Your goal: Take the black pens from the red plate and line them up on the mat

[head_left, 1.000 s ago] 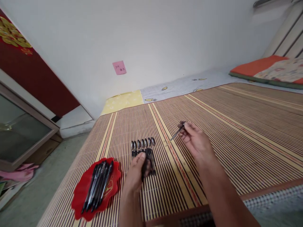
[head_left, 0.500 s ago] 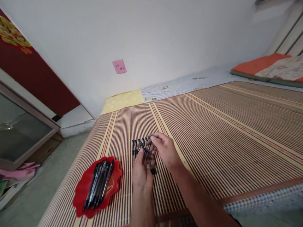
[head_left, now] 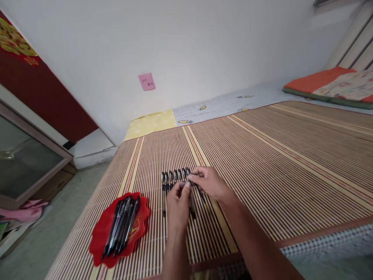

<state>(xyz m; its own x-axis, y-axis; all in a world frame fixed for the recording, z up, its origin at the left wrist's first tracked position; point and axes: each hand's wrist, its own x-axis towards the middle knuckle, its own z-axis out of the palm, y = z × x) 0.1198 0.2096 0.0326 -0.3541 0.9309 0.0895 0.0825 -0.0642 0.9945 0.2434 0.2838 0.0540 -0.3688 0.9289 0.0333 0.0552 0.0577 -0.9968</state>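
Several black pens [head_left: 171,177] lie side by side in a row on the striped mat, their capped ends away from me. My right hand [head_left: 210,183] is closed at the row's right end, its thumb and fingertips pinching a pen [head_left: 201,193] that slants out below them. Over the middle of the row, my left hand [head_left: 178,202] has thumb and forefinger pressed together beside that pen; what is between them is hidden. The left hand covers much of the pens' lower parts. More black pens [head_left: 124,221] are heaped on a red scalloped plate [head_left: 97,237] at the left.
The striped mat [head_left: 262,167] covers a bed against a white wall [head_left: 218,46] bearing a pink note [head_left: 147,81]. Folded orange bedding [head_left: 317,79] lies at the far right. Beyond the bed's left edge are the floor [head_left: 96,190] and a glass-panelled frame [head_left: 29,155].
The pen held raised between both hands has come down to the row's right end. My left hand has turned palm down over the pens, and my right hand has shifted slightly right.
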